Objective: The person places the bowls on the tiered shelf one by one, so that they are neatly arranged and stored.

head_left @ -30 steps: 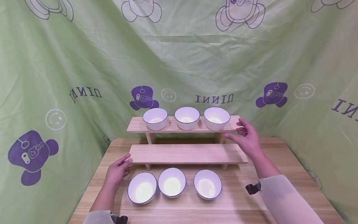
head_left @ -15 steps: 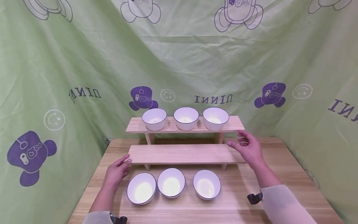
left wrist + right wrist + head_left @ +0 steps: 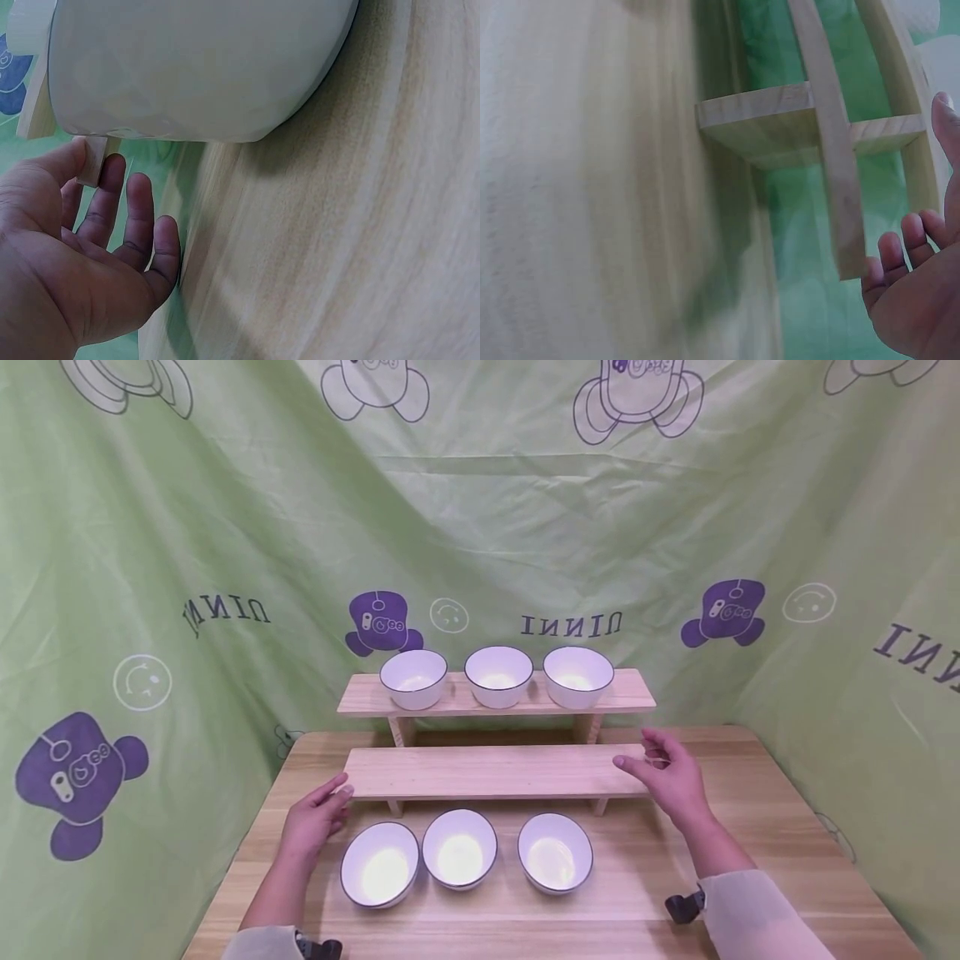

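A two-tier wooden shelf stands on the table, with an upper board [image 3: 495,703] and a bare lower board [image 3: 495,772]. My left hand [image 3: 313,817] is at the lower board's left end; the left wrist view shows that board end [image 3: 91,161] between thumb and index finger, the other fingers loosely bent. My right hand [image 3: 671,777] hovers at the board's right end, thumb and fingers spread apart. In the right wrist view its fingers [image 3: 892,255] are right by the end of the lower board [image 3: 844,195], with the thumb held away.
Three white bowls with dark rims [image 3: 414,679] stand in a row on the upper board. In front of the shelf, three more white bowls [image 3: 381,865] sit on the wooden table [image 3: 645,927]. A green printed cloth [image 3: 480,527] hangs behind and at both sides.
My right hand has come down from beside the upper board to the right end of the lower board. The left hand and the bowls have stayed in place.
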### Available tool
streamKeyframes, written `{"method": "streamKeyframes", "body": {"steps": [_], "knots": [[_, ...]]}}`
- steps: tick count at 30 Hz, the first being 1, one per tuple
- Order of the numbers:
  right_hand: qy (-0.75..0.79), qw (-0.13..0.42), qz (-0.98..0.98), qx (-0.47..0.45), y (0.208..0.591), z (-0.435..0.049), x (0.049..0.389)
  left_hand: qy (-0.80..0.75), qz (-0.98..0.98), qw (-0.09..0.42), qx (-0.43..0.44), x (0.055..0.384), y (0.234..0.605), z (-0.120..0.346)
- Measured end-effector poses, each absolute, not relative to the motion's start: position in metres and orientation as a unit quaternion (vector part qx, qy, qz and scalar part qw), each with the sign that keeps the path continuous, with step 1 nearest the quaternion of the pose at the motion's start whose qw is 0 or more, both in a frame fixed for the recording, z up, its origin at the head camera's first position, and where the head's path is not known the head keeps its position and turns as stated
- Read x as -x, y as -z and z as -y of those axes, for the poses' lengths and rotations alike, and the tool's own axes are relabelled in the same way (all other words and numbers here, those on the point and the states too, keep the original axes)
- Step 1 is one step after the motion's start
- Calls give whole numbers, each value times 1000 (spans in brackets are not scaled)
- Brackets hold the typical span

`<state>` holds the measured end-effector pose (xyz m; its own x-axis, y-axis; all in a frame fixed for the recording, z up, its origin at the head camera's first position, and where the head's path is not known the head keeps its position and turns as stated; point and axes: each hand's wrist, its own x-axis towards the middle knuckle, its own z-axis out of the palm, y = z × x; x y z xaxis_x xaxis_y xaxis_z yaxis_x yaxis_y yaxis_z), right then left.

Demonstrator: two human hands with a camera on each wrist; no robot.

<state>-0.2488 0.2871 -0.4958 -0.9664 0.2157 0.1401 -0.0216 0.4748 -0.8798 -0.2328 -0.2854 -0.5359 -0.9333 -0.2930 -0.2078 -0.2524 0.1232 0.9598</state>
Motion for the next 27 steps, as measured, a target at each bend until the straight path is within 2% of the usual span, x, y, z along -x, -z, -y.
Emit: {"method": "streamKeyframes", "body": {"steps": [9, 18, 27], "knots": [[-477, 120, 868, 67, 509, -292, 247, 640, 746, 17, -183, 232, 535, 284], [-477, 76, 872, 86, 518, -296, 248, 653, 735, 20, -181, 234, 538, 285], [-470, 14, 880, 58, 526, -300, 252, 652, 736, 19, -182, 234, 538, 285]]}}
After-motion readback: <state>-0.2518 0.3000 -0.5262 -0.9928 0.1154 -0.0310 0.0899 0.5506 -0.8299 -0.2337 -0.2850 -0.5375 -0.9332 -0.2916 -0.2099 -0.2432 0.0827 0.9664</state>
